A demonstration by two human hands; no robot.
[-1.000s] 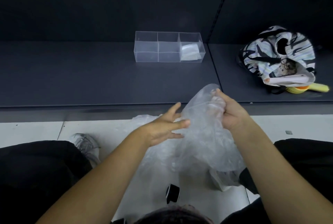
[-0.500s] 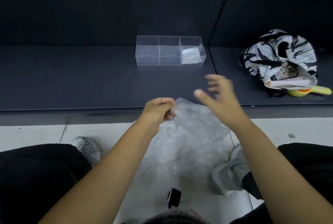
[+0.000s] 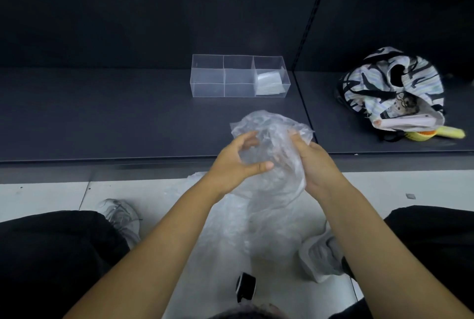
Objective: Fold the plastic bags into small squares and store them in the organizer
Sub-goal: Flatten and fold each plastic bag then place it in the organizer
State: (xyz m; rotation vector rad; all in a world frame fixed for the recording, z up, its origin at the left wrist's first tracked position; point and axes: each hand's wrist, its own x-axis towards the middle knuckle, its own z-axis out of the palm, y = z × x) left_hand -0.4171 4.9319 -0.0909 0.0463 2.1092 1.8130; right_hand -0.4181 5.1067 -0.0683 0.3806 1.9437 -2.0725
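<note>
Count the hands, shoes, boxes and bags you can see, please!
Hands: 2, left hand and right hand
Shoes: 2
Boxes: 1, the organizer
Plastic bags: 2, held bag and folded bag
Striped bag: 1
Floor plastic: too crumpled to count
Total: 8, besides the floor plastic

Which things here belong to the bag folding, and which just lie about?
Job: plastic bag in left hand and right hand; organizer; folded bag inside it; loose plastic on floor.
Lying about: striped tote; yellow object; small black object.
</note>
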